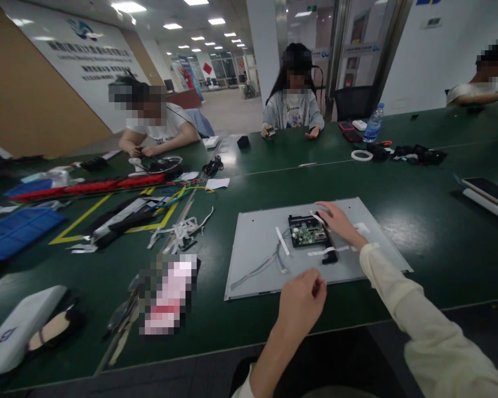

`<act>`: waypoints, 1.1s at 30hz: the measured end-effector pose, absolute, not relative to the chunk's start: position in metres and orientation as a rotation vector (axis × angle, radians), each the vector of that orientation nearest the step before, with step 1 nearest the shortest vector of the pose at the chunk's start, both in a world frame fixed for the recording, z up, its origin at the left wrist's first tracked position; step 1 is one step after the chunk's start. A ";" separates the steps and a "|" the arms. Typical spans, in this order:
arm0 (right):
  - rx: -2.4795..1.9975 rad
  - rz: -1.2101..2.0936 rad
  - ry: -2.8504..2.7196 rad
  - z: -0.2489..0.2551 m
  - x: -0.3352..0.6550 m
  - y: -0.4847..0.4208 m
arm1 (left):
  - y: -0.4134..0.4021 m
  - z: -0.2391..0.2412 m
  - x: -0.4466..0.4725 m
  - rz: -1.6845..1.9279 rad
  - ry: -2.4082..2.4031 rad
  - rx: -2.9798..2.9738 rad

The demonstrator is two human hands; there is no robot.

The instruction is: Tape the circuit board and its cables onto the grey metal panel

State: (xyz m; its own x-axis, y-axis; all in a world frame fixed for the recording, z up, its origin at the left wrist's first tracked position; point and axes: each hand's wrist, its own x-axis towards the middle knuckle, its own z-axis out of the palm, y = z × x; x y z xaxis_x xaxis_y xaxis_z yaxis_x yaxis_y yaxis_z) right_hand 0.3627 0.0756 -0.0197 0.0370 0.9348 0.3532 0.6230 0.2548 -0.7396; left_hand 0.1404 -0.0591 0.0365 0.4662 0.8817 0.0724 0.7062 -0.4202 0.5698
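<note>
Circuit board point(311, 235) in frame point(301, 220), capped bottle point(373, 126)

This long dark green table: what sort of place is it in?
Probably an office doing electronics work: a green circuit board in a black frame sits on a grey rectangular panel; a lettered white wall stands beyond.
</note>
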 end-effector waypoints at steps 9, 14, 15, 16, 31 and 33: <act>-1.436 0.476 -1.579 -0.040 0.372 0.086 | 0.086 0.047 0.145 0.655 1.581 2.404; -1.444 0.365 -1.773 -0.046 0.367 0.093 | 0.098 0.014 0.130 0.630 1.574 2.493; -1.455 0.349 -1.783 -0.046 0.366 0.093 | 0.096 0.011 0.129 0.612 1.562 2.513; -1.460 0.338 -1.788 -0.047 0.366 0.093 | 0.094 0.011 0.129 0.596 1.550 2.529; -1.482 0.317 -1.793 -0.052 0.363 0.095 | 0.093 0.011 0.124 0.567 1.573 2.500; -1.494 0.318 -1.788 -0.051 0.362 0.095 | 0.093 0.011 0.124 0.578 1.563 2.510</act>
State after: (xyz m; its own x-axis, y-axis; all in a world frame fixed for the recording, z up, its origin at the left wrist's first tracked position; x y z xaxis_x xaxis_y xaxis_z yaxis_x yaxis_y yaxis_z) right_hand 0.3619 0.0951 -0.0512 -0.0157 0.9191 0.3936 0.7271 0.2808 -0.6265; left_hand 0.1244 0.0926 0.0106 0.3904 0.8856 0.2515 0.8364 -0.4554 0.3051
